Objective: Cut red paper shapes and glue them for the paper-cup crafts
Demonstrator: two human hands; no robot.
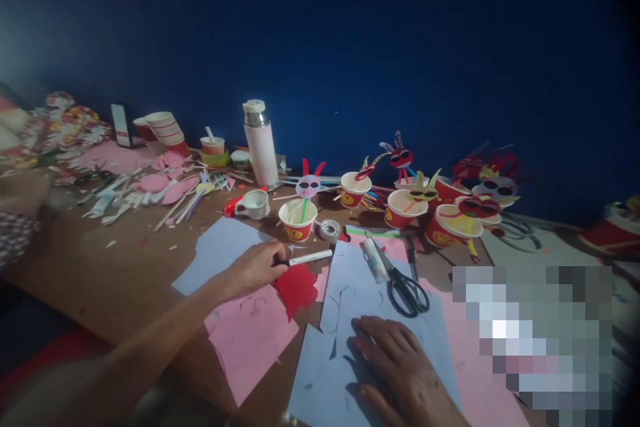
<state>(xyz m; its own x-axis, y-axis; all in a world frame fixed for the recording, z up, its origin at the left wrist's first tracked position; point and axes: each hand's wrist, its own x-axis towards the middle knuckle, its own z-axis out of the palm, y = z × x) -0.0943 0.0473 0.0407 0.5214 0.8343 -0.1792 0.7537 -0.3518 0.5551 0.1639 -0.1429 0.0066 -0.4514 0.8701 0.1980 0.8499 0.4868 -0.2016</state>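
Observation:
My left hand [257, 267] is closed around one end of a white pen with a dark end [311, 257], which points right. Under and beside that hand lie a pale blue sheet [220, 247], a pink sheet [253, 347] and a red paper scrap [297, 290]. My right hand [400, 363] rests with fingers stretched out on a larger pale blue sheet [320, 387], which has cuts and dark marks. Just beyond its fingers are black-handled scissors [407, 293] and a white tube [375, 261].
Paper cups [299, 230] with paper-faced figures stand along the back. Nearby are a tape roll [330, 230], a grey mug [253, 204] and a flask [263, 153]. Sticks and scraps [145, 197] lie left, beside another person's checkered sleeve [17, 237]. A blurred patch covers the lower right.

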